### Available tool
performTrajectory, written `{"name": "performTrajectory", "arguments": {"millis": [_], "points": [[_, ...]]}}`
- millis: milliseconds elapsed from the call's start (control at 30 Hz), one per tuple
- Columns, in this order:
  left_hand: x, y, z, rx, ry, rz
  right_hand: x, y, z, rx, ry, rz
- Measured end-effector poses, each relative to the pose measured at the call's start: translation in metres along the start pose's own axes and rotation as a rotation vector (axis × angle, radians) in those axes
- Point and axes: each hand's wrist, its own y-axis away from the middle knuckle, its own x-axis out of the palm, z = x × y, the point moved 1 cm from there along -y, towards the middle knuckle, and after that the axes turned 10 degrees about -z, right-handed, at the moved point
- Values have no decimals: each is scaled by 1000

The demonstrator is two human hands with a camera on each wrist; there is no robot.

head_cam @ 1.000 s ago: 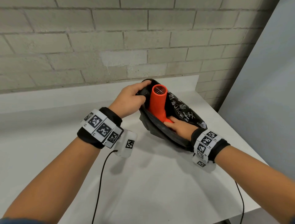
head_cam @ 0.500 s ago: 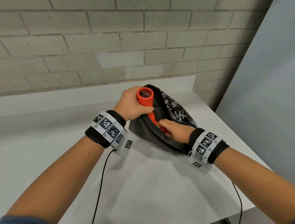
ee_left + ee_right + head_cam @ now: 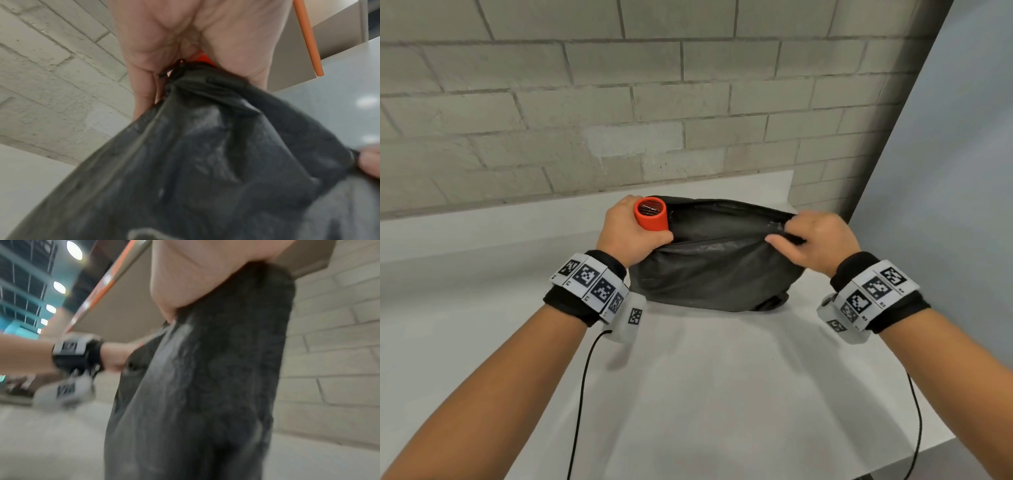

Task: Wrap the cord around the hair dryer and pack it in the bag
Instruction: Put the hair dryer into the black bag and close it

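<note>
The orange hair dryer [image 3: 650, 214] stands in the left end of the black bag [image 3: 717, 274], only its barrel end poking out. My left hand [image 3: 628, 233] wraps around the barrel and the bag's left rim together. In the left wrist view a sliver of the orange dryer [image 3: 203, 59] shows between my palm and the gathered black bag [image 3: 205, 162]. My right hand [image 3: 813, 240] pinches the bag's right rim and holds it taut. The right wrist view shows the bag [image 3: 205, 386] hanging below my right hand. The cord is hidden inside the bag.
The bag rests on a white table [image 3: 705, 394] against a grey brick wall [image 3: 654, 102]. A grey panel [image 3: 945, 171] stands to the right, close to the table's right edge. Thin black wrist-camera cables [image 3: 580, 404] trail over the table.
My right hand came out of the bag and took its right rim, stretching the opening flat. The dryer sank deeper, and the left hand now grips its barrel.
</note>
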Motion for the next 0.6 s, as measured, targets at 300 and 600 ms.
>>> {"name": "performTrajectory", "arguments": {"millis": [300, 600], "points": [[-4, 1, 13, 8, -21, 3, -10, -18, -13, 170, 9, 303], [-20, -9, 7, 63, -34, 211, -5, -24, -10, 322, 196, 301]]}}
